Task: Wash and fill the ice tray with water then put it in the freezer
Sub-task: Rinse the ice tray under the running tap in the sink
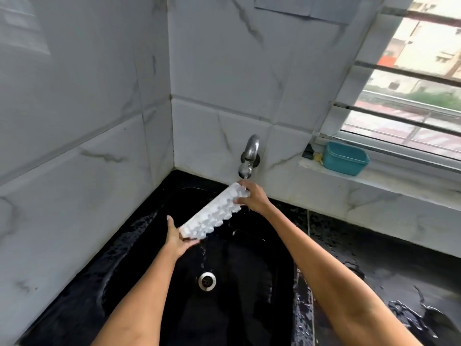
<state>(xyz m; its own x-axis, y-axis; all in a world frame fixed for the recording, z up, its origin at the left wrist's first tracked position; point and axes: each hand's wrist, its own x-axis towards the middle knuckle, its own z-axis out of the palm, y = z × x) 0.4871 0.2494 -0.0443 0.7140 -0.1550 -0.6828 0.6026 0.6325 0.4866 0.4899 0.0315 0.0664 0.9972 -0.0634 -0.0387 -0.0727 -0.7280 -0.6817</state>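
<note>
Your ice tray (214, 213) hangs tilted over the sink (262, 283), its far end just under the tap (250, 156) on the back wall. Your left hand (178, 237) holds its near end, your right hand (253, 197) its far end. The drain (206, 281) lies below. Right of the tap, a tub (345, 158) sits on the window sill (374, 177), above the worktop (374, 258).

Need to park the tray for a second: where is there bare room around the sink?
Bare wet black counter right of the black sink, below the marble ledge. A narrow strip of that counter runs left between sink and tiled wall. The ledge corner is crowded by the teal plastic tub. Under the steel tap, both hands hold the white ice tray.
</note>
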